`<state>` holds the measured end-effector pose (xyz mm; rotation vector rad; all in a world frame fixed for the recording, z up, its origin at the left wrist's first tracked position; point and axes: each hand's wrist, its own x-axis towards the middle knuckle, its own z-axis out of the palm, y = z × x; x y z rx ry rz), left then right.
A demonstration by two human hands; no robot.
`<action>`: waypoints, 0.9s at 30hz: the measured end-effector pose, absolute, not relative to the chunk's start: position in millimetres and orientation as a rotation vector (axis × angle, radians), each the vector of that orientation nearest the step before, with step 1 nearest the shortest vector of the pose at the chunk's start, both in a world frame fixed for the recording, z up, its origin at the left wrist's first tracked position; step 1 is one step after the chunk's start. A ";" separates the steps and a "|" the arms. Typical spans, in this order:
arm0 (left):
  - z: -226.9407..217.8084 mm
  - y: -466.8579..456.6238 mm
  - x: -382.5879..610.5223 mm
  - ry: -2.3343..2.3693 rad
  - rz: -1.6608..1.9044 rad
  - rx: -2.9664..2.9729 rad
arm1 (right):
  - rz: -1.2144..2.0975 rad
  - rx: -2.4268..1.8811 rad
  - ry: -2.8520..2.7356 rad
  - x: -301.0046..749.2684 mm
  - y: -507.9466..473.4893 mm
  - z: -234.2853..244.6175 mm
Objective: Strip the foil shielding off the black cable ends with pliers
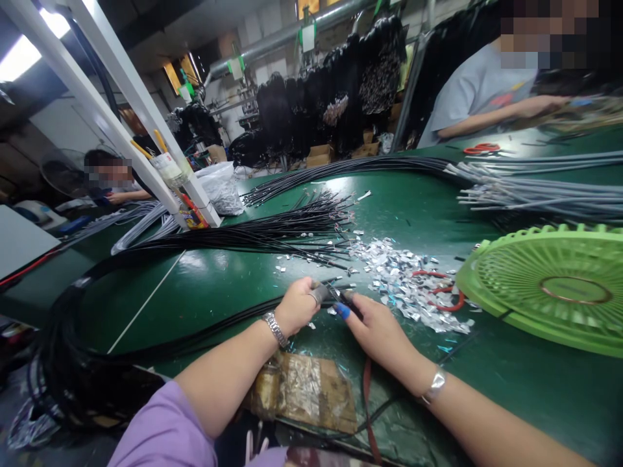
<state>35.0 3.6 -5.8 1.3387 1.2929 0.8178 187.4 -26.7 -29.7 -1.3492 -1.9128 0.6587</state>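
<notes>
My left hand [298, 305], with a metal watch at the wrist, is closed around the end part of a black cable [253, 310]. Close against it, my right hand [384, 327] grips a small dark-handled tool [351, 303] whose metal tip meets the cable end; its exact kind is hard to make out. Something blue covers my right thumb tip. Behind my hands lies a thick bundle of black cables [233, 235], their stripped ends fanned out to the right. Silver foil scraps [389, 266] with blue bits are heaped beside those ends.
A green fan [516, 269] stands at right, with red-handled scissors [457, 299] in the scraps beside it. Grey cables [525, 189] lie behind. A taped cardboard piece [316, 389] sits at the front edge. White posts [141, 110] rise at left. Two people work across the green table [160, 298].
</notes>
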 end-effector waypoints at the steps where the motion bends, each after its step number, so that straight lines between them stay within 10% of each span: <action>1: -6.0 4.6 34.7 1.311 0.834 1.331 | 0.693 -1.309 -1.925 186.2 -28.4 -28.1; 13: -0.1 5.9 19.4 1.000 0.836 1.959 | 1.678 -0.973 -0.994 192.3 -21.5 -23.0; 27: -4.4 3.3 21.3 0.961 0.679 1.843 | 1.562 -0.995 -1.241 194.0 -19.9 -24.2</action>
